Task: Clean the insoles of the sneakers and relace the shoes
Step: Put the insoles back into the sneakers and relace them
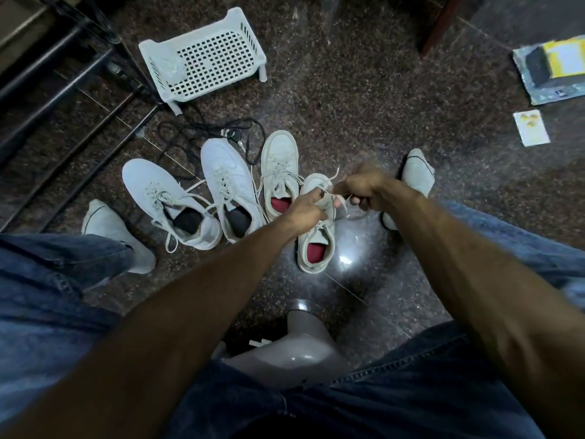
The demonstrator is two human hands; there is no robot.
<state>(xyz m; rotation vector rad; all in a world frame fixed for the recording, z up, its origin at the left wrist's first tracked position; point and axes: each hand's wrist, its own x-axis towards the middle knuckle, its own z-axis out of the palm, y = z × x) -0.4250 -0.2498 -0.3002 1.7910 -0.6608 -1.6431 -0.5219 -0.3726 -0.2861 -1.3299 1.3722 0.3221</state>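
Several pale sneakers stand on the dark floor between my feet. The nearest one (316, 245) has a red insole, and its partner (280, 172) with a red insole stands just left of it. My left hand (305, 205) pinches a strand of its white lace (340, 194) above the tongue. My right hand (361, 188) grips the other strand and holds it taut toward the right. Two whiter sneakers (164, 198) (228, 182) with dark insoles and loose laces stand further left.
A white perforated plastic rack (205, 55) lies at the back. Black cords (205, 128) trail behind the shoes. A dark metal shelf frame (63, 99) fills the left. Papers and a box (550, 68) lie at the right. I sit on a grey stool (294, 353).
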